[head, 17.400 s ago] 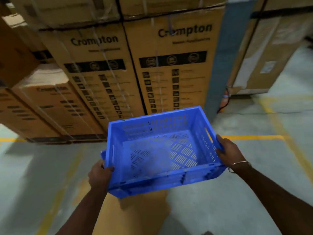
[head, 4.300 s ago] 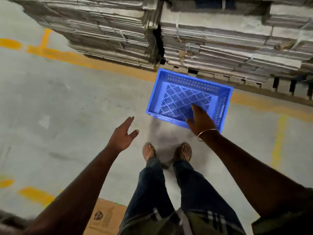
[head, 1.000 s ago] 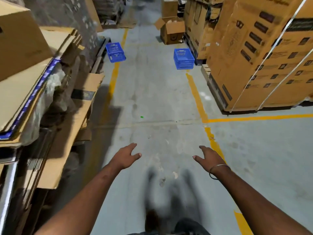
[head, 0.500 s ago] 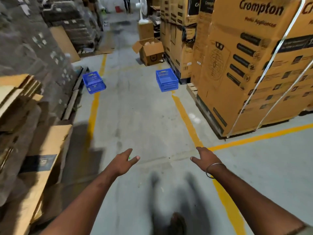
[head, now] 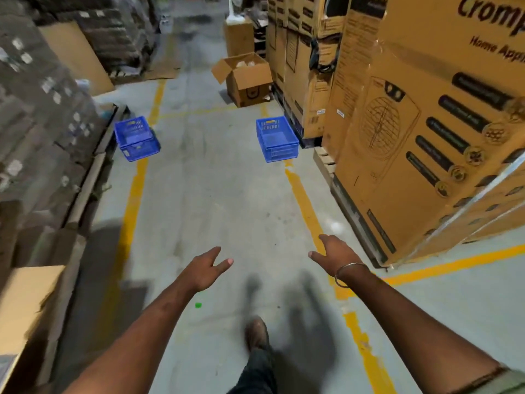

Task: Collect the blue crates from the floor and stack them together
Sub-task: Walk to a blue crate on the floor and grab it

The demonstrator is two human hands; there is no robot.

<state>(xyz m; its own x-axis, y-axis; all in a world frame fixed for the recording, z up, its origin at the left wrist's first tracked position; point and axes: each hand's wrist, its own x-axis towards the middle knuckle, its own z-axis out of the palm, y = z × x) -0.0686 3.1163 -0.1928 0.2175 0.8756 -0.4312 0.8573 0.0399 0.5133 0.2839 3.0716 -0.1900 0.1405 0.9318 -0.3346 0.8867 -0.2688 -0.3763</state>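
Along the left edge, stacks of flattened cardboard (head: 42,115) are seen, with a plain carton (head: 25,311) nearest the camera. Just beside those stacks, on the left yellow floor line (head: 130,200), the left blue crate (head: 137,137) is set upright and empty on the concrete floor (head: 221,200). The left hand (head: 207,267) is held out low in the foreground with its fingers loosely spread and nothing gripped; the left crate lies well ahead of it and off to its left. A small green speck (head: 198,305) is seen on the floor below that hand, and one foot (head: 257,332) is planted between the two arms (blurred by motion). Farther up the aisle an open cardboard box (head: 245,78) is stood. The right blue crate (head: 277,139) is placed at the head of the right yellow floor line (head: 305,206), just beside the tall printed cartons (head: 443,132) stacked on the right. The right hand (head: 335,253) is also spread and empty, palm down, with a thin metal bangle (head: 348,275) worn at the wrist; the right crate lies well ahead of it, slightly to its left. The two crates are kept well apart, one at each side of the aisle, and neither is touched by a hand.
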